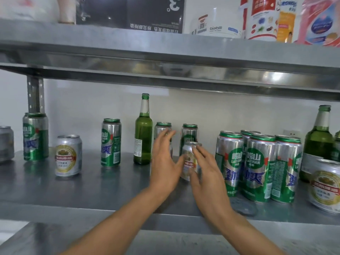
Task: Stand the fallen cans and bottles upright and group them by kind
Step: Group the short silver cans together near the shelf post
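A short silver-and-gold can [189,162] stands upright mid-shelf between my hands. My left hand [165,164] is at its left with fingers spread and the thumb close to the can. My right hand [207,177] is at its right, fingers straight and near the can's rim. Motion blur hides whether either hand touches it. Tall green cans stand at the left [35,137], centre-left [111,142], behind my hands [189,132], and in a cluster on the right [259,168]. One green bottle [143,137] stands upright left of my hands, another [318,142] at far right.
Two more short gold-label cans stand at the left [68,155] and front right [324,184]. A grey can [6,142] sits at the far left edge. A dark round lid [242,207] lies near the steel shelf's [92,192] front edge. The upper shelf [165,52] hangs low overhead.
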